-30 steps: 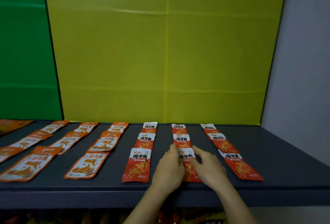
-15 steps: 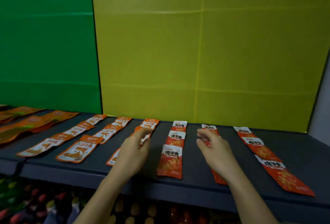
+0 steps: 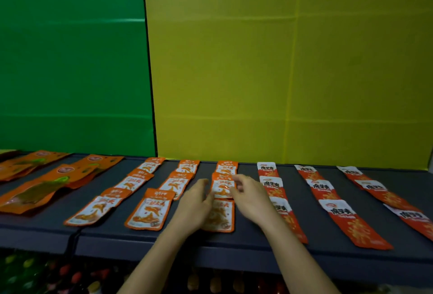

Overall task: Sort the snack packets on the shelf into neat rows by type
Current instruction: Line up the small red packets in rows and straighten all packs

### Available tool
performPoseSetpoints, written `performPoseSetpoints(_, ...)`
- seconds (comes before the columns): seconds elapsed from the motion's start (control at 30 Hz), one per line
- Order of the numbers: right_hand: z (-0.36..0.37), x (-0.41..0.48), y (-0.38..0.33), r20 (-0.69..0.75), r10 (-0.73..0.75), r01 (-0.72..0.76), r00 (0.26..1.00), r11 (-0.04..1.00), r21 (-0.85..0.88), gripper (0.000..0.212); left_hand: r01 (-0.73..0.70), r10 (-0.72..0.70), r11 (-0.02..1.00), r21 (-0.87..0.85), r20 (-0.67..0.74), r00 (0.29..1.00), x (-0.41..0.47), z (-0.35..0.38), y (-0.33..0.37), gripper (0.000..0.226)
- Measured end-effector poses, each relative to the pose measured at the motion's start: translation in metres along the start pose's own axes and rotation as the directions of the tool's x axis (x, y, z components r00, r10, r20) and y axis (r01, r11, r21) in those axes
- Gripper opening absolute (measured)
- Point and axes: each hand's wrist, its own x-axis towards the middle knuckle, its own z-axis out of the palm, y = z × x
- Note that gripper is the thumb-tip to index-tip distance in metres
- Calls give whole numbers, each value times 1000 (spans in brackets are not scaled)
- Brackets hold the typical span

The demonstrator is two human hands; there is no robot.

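Presently, snack packet [image 3: 222,187], centre-low of frame, mid-row on the shelf [image 3: 105,237]: thin foil pouch, likely light, floppy, slippery — best pinched at its side edges. Flanked by left hand [image 3: 194,202] and right hand [image 3: 248,197], fingers loosely curved — grip too blurred to tell.

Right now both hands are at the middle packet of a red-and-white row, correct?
No: the left hand and right hand are at the middle packet of an orange-and-white row, just left of the red-and-white rows. Head view shows it.
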Motion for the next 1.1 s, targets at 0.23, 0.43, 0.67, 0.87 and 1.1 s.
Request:
performPoseSetpoints(0.23, 34, 6, 0, -109, 142, -147, 984, 989, -30, 40, -9, 10, 1000, -14, 85, 996, 23, 16, -10, 20)
performPoseSetpoints(0.43, 32, 0, -3, -121, 164, -168, 979, 986, -18, 35, -35, 36, 999, -28, 46, 998, 21, 14, -14, 40)
performPoseSetpoints(0.67, 43, 7, 11, -87, 152, -160, 985, 982, -98, 40, -51, 45, 996, 71, 85, 995, 20, 16, -16, 26)
performPoseSetpoints(0.87, 46, 9, 15, -99, 145, -156, 984, 981, -112, 40, -63, 60, 997, 45, 65, 996, 22, 17, -17, 33)
performPoseSetpoints(1.1, 44, 10, 12, -102, 134, -141, 986, 988, -66, 35, -34, 40, 998, -51, 105, 994, 28, 21, -22, 45)
